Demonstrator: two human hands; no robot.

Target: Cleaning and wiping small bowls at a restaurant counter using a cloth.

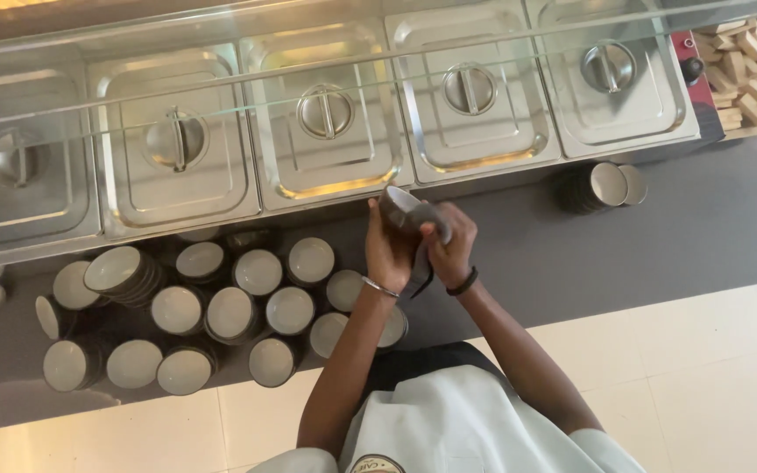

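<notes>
The left hand [389, 250] grips a tilted bowl [400, 208], so the right hand [453, 241] can press a cloth [420, 267] against it above the bench [571, 254].

bowl [399, 208]: small, dark outside, tilted, held up above counter's back edge, by the steel lids
cloth [428, 238]: dark grey, prob. pressed against bowl, one end hanging down
</notes>
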